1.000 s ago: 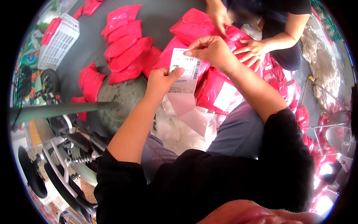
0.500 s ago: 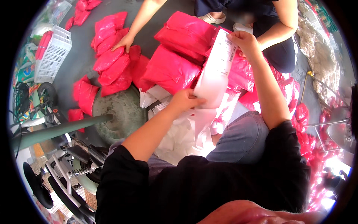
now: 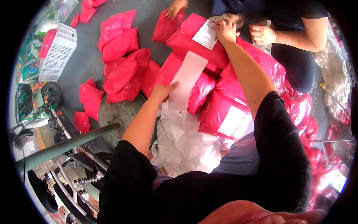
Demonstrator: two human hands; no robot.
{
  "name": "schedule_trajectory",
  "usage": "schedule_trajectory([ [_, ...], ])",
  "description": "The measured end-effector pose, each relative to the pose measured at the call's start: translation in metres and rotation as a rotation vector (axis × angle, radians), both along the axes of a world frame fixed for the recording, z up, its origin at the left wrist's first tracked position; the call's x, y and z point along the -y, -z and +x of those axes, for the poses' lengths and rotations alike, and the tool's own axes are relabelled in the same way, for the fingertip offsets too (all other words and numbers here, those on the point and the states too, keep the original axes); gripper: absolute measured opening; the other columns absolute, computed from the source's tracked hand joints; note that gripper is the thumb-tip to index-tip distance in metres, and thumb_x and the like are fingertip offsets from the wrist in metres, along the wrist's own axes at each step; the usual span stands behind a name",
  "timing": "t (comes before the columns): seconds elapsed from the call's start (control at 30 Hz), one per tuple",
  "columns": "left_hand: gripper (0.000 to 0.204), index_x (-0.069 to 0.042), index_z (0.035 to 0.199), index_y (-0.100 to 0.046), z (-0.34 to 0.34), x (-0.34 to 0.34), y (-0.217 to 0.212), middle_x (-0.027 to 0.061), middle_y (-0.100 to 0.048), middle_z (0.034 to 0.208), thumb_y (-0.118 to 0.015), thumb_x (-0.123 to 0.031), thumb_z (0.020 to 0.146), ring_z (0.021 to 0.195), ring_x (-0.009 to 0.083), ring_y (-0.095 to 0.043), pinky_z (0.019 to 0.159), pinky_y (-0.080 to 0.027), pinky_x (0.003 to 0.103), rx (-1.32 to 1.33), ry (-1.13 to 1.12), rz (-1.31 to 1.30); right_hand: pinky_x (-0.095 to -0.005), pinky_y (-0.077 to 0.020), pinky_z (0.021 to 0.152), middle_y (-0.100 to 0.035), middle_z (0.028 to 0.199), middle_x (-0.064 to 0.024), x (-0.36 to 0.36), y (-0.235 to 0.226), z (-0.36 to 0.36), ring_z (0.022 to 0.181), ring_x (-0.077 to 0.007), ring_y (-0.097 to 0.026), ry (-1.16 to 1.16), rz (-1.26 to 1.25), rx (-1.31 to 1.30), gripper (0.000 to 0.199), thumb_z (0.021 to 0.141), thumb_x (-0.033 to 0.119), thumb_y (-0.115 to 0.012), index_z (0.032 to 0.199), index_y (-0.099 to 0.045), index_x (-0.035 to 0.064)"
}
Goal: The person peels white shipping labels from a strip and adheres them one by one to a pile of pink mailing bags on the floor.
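white label [image 3: 206,35] flat atop pink parcel [image 3: 201,46]; backing strip [image 3: 186,82] trailing.

Approx. 20 pink parcels [image 3: 121,74], 1 basket [image 3: 57,52].

A single head-worn fisheye view looks steeply down from above the person's chest, close to the arms, which enter from six o'clock. The lens faces forward over a heap of pink parcels [image 3: 194,41] toward twelve o'clock, a white basket [image 3: 57,52] at ten, a scooter [image 3: 56,123] at eight. The rim bends straight edges.
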State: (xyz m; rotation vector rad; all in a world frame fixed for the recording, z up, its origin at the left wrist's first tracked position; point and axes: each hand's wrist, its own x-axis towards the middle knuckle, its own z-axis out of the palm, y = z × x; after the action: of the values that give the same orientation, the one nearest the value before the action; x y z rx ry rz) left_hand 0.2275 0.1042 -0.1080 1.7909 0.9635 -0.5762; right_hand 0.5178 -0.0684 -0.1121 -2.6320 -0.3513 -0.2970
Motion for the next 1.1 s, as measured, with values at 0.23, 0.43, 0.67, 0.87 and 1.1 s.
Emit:
schedule_trajectory([
  [0.23,0.06,0.0,0.085,-0.064,-0.103,-0.02,-0.043,0.0212,-0.061,0.079,-0.038,-0.054,0.083,0.083,0.0381,-0.057,0.074,-0.043,0.042,-0.017,0.246,0.42,-0.0596,-0.0157,0.097,-0.019,0.141,-0.0112,-0.019,-0.023,-0.023,0.131,-0.0286,-0.014,-0.015,-0.15,0.415,0.073,0.081,0.056,-0.04,0.132,-0.028,0.0054],
  [0.43,0.035,-0.001,0.089,-0.064,-0.119,0.029,-0.175,0.0191,-0.061,0.081,-0.043,-0.029,0.087,0.074,0.0339,-0.059,0.066,-0.045,0.036,0.425,0.38,0.376,-0.0514,-0.0055,0.104,-0.013,0.142,-0.0155,-0.044,-0.017,-0.083,0.132,-0.0297,-0.009,-0.186,-0.393,0.07,0.094,0.074,0.07,-0.032,0.135,-0.017,0.0001],
  [0.67,0.016,-0.001,0.092,-0.063,-0.137,0.101,-0.217,0.0142,-0.063,0.08,-0.057,-0.002,0.077,0.07,0.0203,-0.062,0.063,-0.046,0.027,0.947,0.118,0.47,-0.0342,-0.0333,0.095,-0.045,0.124,-0.0151,-0.01,-0.068,-0.108,0.114,-0.0277,-0.043,-0.192,0.475,-0.244,0.075,0.074,0.054,-0.055,0.123,-0.041,-0.0006],
  [0.87,0.019,-0.003,0.096,-0.063,-0.163,0.134,-0.223,0.0117,-0.064,0.084,-0.054,-0.002,0.079,0.075,0.0147,-0.061,0.065,-0.046,0.025,0.963,0.228,0.252,-0.0304,-0.0399,0.088,-0.054,0.108,-0.0131,0.074,-0.227,-0.282,0.101,-0.018,-0.05,-1.009,0.581,-0.797,0.059,0.077,0.039,-0.063,0.115,-0.047,-0.0025],
  [1.1,0.035,0.0,0.113,-0.051,-0.174,0.175,-0.239,0.0079,-0.062,0.082,-0.058,-0.003,0.079,0.074,0.0119,-0.058,0.064,-0.045,0.024,1.162,-0.066,-0.333,-0.0195,-0.0413,0.054,-0.061,0.065,0.0001,0.145,-0.272,-0.35,0.06,-0.0029,-0.051,-0.601,0.766,-0.722,0.02,0.07,0.017,-0.073,0.076,-0.064,0.0003],
])
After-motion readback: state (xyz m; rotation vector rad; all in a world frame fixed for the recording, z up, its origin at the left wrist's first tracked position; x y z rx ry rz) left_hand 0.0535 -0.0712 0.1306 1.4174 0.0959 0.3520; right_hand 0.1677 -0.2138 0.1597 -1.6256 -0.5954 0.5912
